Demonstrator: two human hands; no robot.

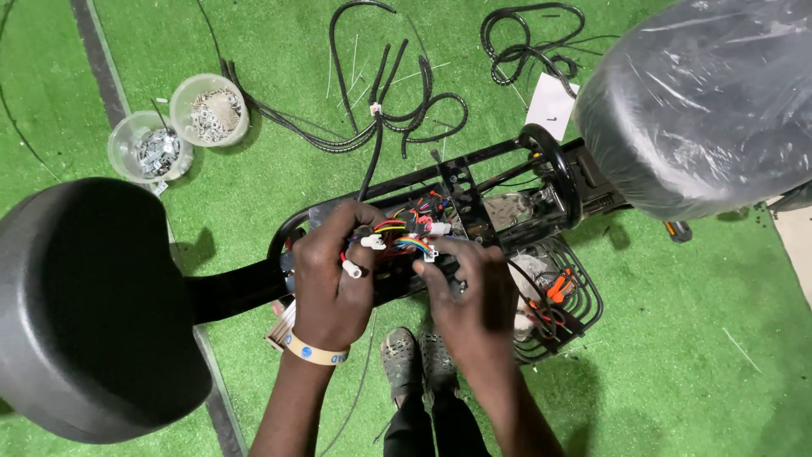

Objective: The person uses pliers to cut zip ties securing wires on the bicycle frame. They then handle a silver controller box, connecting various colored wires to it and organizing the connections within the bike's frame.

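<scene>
The left hand (pixel 332 283) is curling around a bundle of coloured wires (pixel 397 235), with a white connector (pixel 352 269) pinched between its fingers. The right hand (pixel 468 292) is gripping the neighbouring part of the same bundle, its fingertips pressed onto a white plug (pixel 425 248). Both are working over the open black frame (pixel 474 182) of a small vehicle standing on green artificial turf (pixel 677 338).

To do this well, I judge each plug should be held by its body, not its wires, lined up squarely and pushed straight.

Counting outward: two hands, three or so white connectors showing, one wire basket (pixel 568 300) with an orange-handled tool, two clear tubs of small metal parts (pixel 182 125), two black seats (pixel 93 313), one of them wrapped in plastic, and two loose tangles of black cable (pixel 397 93).
</scene>
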